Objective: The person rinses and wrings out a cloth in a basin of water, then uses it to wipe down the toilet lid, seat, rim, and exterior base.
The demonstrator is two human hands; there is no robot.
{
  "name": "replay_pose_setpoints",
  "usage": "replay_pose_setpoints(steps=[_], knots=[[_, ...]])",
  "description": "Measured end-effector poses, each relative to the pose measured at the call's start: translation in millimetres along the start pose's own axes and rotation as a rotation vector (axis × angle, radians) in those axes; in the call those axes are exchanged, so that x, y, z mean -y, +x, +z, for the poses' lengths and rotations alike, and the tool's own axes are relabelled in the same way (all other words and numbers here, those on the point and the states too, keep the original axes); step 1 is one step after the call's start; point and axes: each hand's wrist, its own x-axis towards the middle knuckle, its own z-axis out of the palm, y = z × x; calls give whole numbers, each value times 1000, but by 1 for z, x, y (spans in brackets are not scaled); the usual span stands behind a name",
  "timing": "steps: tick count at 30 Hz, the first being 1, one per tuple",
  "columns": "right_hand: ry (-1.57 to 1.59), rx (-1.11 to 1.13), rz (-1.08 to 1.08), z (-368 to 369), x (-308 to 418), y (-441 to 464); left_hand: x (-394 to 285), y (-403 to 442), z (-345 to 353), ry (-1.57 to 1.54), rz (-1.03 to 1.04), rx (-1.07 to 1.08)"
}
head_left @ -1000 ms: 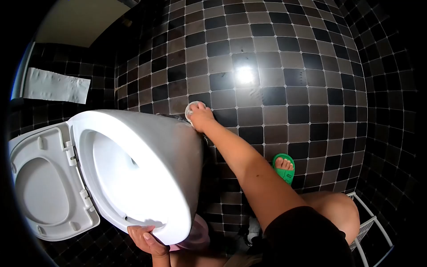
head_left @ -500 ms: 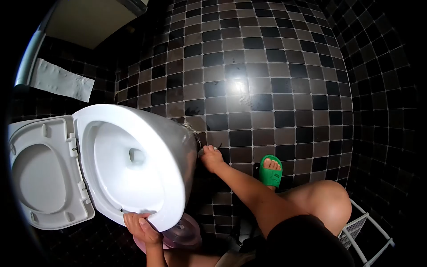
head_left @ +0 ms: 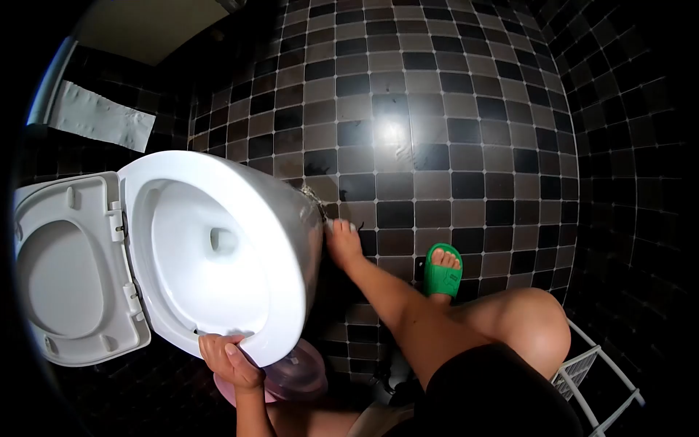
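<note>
My left hand point(head_left: 231, 360) grips the near rim of a white toilet bowl point(head_left: 280, 247), its fingers over the edge. The toilet seat and lid point(head_left: 69, 269) are swung open to the left. On the tiled floor beside the toilet's base, my right hand point(head_left: 344, 242) is closed on a small pale cloth or pad point(head_left: 341, 224), mostly hidden under the fingers. Just above that hand, whitish residue point(head_left: 312, 194) lies along the base's edge.
A pink basin point(head_left: 295, 375) stands below the toilet rim. A foot in a green slipper point(head_left: 443, 274) rests on the dark tiled floor point(head_left: 466, 131). A white rack point(head_left: 593, 375) is at the lower right, and a pale sheet point(head_left: 102, 116) hangs at the upper left.
My right hand has drawn back along the toilet's base toward me, uncovering whitish residue there. My left hand still holds the rim. The view has shifted slightly.
</note>
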Motion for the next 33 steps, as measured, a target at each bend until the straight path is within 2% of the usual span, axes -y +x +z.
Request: replay_pose_setpoints(steps=[1, 5, 7, 8, 10, 13, 15, 18, 19, 20, 21, 22, 25, 28, 29, 30, 32, 33], knots=[[-144, 40, -129, -11, 2, -13, -1, 1, 0, 4, 2, 12], [-106, 170, -133, -23, 8, -31, -1, 0, -2, 34, 9, 17], [7, 283, -67, -53, 8, -24, -1, 1, -2, 35, 14, 11], [14, 344, 49, -71, 11, -12, -2, 2, -1, 19, 22, 4], [38, 224, -9, -91, 0, 12, -5, 2, 0, 5, 19, -17], [-75, 154, 133, -106, -26, 47, -4, 3, 0, -3, 20, -24], [-31, 74, 106, -101, -39, 42, -3, 2, -1, 10, 26, -28], [-118, 107, 31, -55, -20, 0, -4, 2, 0, 23, 36, -39], [70, 55, 139, -44, -3, -21, -4, 2, 0, 14, 33, -34], [72, 126, 67, -33, 5, -41, -4, 2, -1, 8, 30, -29], [-18, 70, -49, -1, 6, -53, -4, 2, -2, 11, 25, -31], [-27, 67, -49, 2, 15, -64, -4, 2, -1, 7, 24, -34], [-163, 315, -131, 1, 22, -72, -1, 0, -1, 7, 42, -36], [-229, 317, -168, 44, -11, -57, -1, 0, -1, 8, 50, -47], [75, 241, 26, -20, 7, -49, -1, 0, 0, 11, 48, -54], [139, 184, 96, -49, 13, -39, -1, 0, 0, 15, 44, -59], [106, 29, 53, -51, 4, -13, -2, 0, -1, 16, 35, -58], [43, 63, 52, -51, 0, -1, -3, 0, -1, 19, 32, -59]])
